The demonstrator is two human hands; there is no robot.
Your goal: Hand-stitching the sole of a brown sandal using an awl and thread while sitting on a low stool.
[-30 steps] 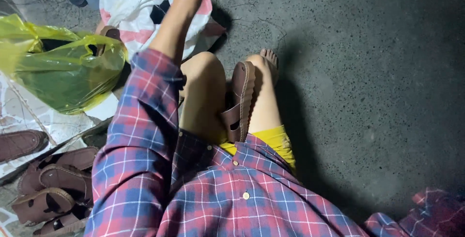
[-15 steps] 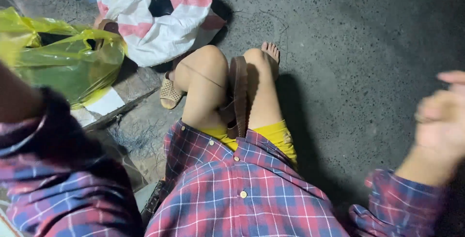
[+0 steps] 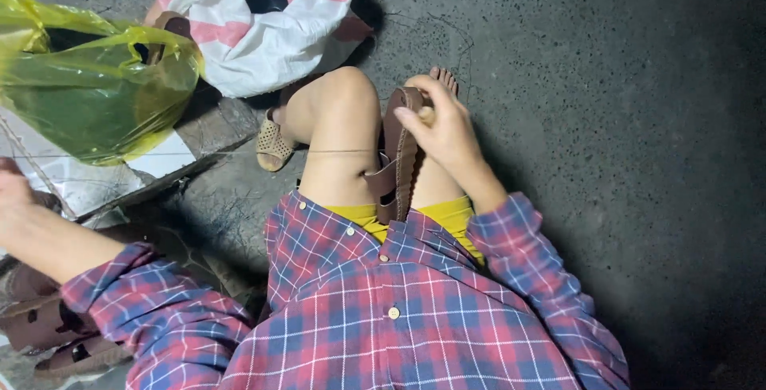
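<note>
I see the brown sandal (image 3: 396, 159) wedged on edge between the knees, its long axis running away from the body. The right hand (image 3: 444, 131) grips its far end, fingers curled round it. The left hand (image 3: 14, 198) sits well left of the sandal; I cannot tell its fingers.

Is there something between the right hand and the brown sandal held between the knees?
Nothing visible. The right hand already rests on the upper end of the brown sandal, which stands on edge between the two knees. The left hand is far off at the left edge.
</note>
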